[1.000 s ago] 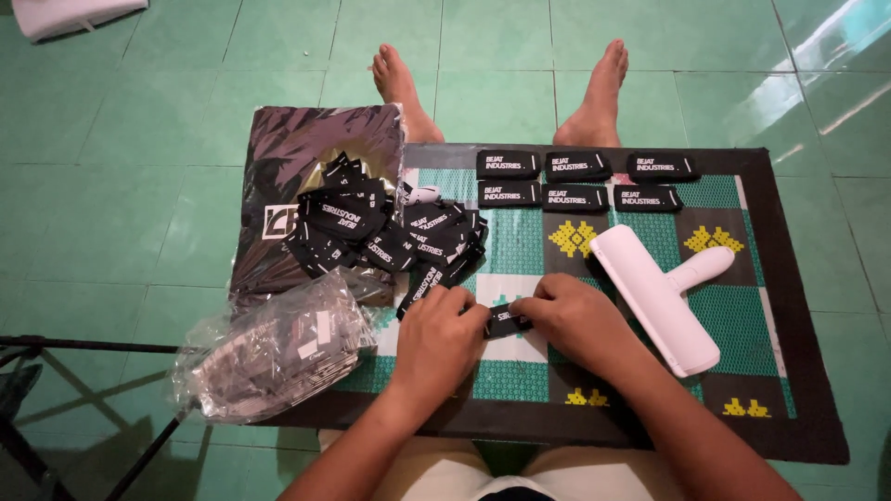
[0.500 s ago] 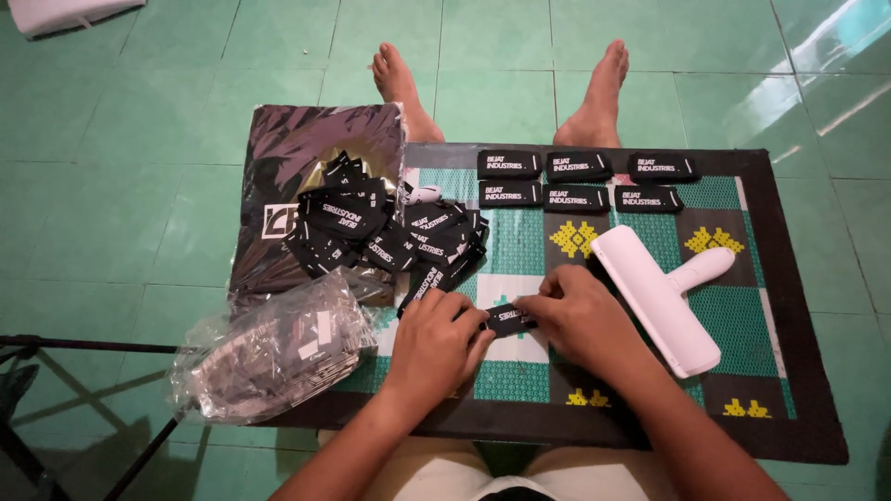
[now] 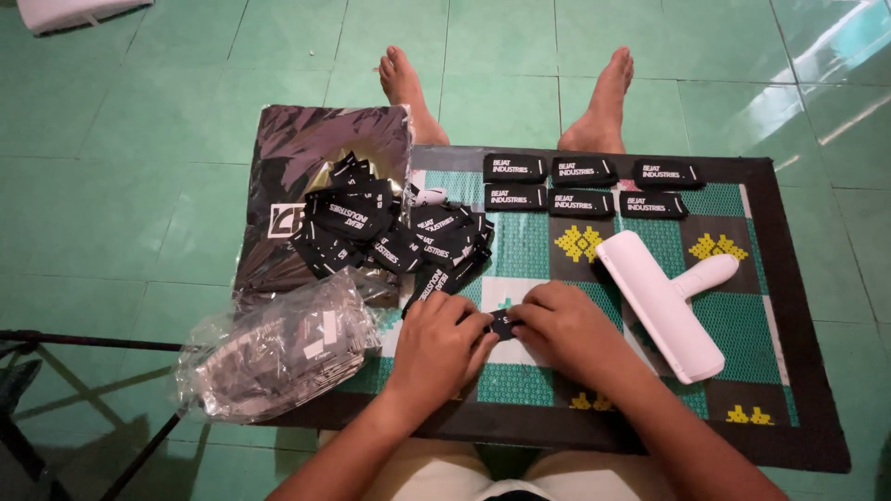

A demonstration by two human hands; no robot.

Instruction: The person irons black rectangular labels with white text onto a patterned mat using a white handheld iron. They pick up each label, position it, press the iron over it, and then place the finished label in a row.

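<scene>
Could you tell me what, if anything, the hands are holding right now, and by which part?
Both hands, left and right, pinch one small black label between them, one at each end, low over the patterned mat.

black label (image 3: pixel 502 323) mostly hidden between both hands, white object (image 3: pixel 79 11) cut off top edge

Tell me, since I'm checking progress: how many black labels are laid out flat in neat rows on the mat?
6, in two rows of three at the mat's far edge: back row; front row. Others sit heaped in the pile.
</scene>
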